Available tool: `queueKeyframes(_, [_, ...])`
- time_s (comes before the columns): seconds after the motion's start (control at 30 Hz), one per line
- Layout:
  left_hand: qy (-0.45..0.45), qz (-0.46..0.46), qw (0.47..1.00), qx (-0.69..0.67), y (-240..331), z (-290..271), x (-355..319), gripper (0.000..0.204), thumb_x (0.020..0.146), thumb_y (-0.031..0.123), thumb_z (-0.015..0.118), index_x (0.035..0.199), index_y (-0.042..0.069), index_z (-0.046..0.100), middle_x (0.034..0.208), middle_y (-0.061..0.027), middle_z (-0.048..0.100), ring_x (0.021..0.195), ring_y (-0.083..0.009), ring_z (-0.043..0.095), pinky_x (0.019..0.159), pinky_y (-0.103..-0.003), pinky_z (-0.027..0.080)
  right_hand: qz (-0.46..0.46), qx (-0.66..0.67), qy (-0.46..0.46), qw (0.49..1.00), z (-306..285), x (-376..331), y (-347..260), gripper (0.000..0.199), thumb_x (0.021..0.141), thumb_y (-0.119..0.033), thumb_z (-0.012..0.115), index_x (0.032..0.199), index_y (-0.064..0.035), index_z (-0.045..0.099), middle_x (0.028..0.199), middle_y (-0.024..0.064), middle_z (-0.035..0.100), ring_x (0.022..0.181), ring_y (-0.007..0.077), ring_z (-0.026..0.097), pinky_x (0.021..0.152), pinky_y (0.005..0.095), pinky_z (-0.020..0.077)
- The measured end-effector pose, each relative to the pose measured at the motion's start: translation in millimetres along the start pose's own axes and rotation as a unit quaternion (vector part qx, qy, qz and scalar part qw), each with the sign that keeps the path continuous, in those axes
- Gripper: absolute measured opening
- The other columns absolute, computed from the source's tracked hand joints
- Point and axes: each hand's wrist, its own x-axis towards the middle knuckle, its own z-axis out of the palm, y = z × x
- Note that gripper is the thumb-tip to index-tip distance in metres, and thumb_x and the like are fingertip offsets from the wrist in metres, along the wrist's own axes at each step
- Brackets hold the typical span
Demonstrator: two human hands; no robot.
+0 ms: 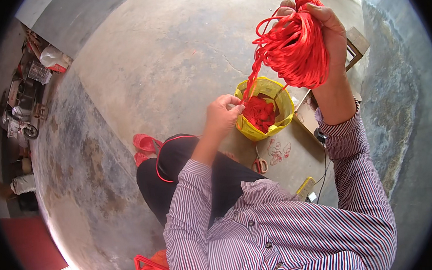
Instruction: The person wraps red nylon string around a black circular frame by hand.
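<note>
High at the right, my right hand (330, 26) is closed round a thick bundle of shiny red cord (295, 51), whose loops hang below the fingers. From it a few strands run down to the left, toward my left hand (223, 113), which pinches them between thumb and fingertips. That pinch is at the left rim of a yellow bucket (288, 112) on the floor. More red cord (260, 113) lies heaped inside the bucket. Behind the bundle, part of my right hand's fingers is hidden.
Scissors (260, 165) with red handles lie beside the bucket, near loose cord scraps (278, 151). A low wooden stool (356, 44) stands to the right. A black cable (323, 178) runs past a yellow-soled shoe (305, 186). Red slippers (145, 144) lie at the left of my knee.
</note>
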Motion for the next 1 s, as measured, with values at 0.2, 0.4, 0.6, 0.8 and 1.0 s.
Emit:
queueKeyframes(0.2, [-0.003,-0.153,0.884,-0.441,30.5,-32.5,-7.6,0.007,0.082,0.004,0.066,0.088,0.003,0.065,0.076,-0.0008,0.060,0.059,-0.0048,0.045,0.049,-0.021,0.034,-0.002,-0.021,-0.029,0.999,-13.6,-13.9,-8.6,0.023,0.087,-0.013,0.049,0.098,0.0075,0.052,0.089,0.0217,0.061,0.079,0.0298,0.065,0.074,0.0421,0.0569])
queueKeyframes(0.4, [0.150,-0.086,0.897,-0.406,23.0,-79.9,-9.7,0.009,0.085,-0.002,0.058,0.087,0.007,0.056,0.079,-0.0032,0.059,0.059,-0.0075,0.048,0.045,-0.020,0.034,0.020,0.002,0.018,1.000,-28.1,-26.8,0.2,0.023,0.088,-0.015,0.048,0.100,0.0055,0.051,0.085,0.0188,0.060,0.077,0.0291,0.062,0.072,0.0423,0.0556])
queueKeyframes(0.6, [0.235,-0.107,0.939,-0.228,24.8,-95.2,-15.6,0.008,0.086,0.002,0.058,0.081,0.008,0.057,0.065,0.0017,0.054,0.046,-0.0060,0.039,0.043,-0.021,0.028,0.012,-0.039,0.030,0.999,-29.9,-37.0,6.1,0.024,0.089,-0.015,0.047,0.104,0.0036,0.049,0.083,0.0146,0.057,0.072,0.0231,0.055,0.066,0.0362,0.0499])
queueKeyframes(0.8, [0.333,-0.108,0.926,0.143,13.6,-117.7,-17.9,0.026,0.086,0.017,0.061,0.062,0.008,0.058,0.057,0.0011,0.054,0.046,-0.0055,0.036,0.043,-0.025,0.028,0.044,-0.067,0.026,0.996,-11.6,-53.3,18.2,0.023,0.085,-0.015,0.049,0.101,0.0009,0.047,0.073,0.0139,0.056,0.062,0.0174,0.046,0.057,0.0309,0.0412])
queueKeyframes(1.0, [0.392,-0.162,0.883,-0.201,2.9,-174.7,-13.4,0.021,0.088,0.022,0.056,0.075,0.006,0.060,0.065,-0.0064,0.063,0.042,-0.0100,0.032,0.041,-0.026,0.024,0.024,-0.165,0.026,0.986,-3.2,-66.1,24.6,0.024,0.081,-0.014,0.050,0.100,0.0010,0.046,0.070,0.0155,0.058,0.064,0.0227,0.055,0.057,0.0321,0.0474])
